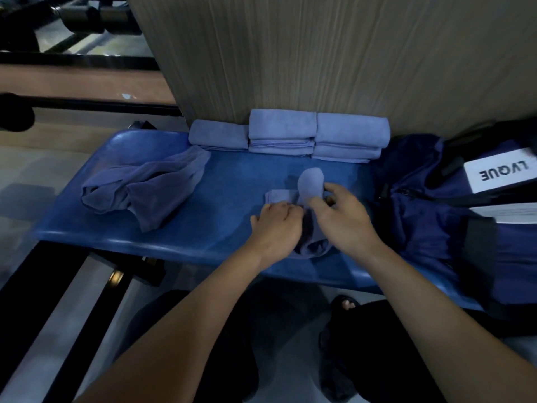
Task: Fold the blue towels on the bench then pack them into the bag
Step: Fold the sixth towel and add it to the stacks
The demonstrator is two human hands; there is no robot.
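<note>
A small blue towel lies bunched in the middle of the blue bench. My left hand grips its left side with curled fingers. My right hand pinches its raised top flap. Several folded blue towels are stacked at the back of the bench against the wooden panel. An unfolded darker blue towel lies crumpled on the bench's left part. The navy bag sits open at the right end of the bench.
A wood-grain panel rises right behind the bench. A white label reading LVQUE lies on the bag. Black metal rails and gym equipment stand to the left. My legs and a sandalled foot show below the bench's front edge.
</note>
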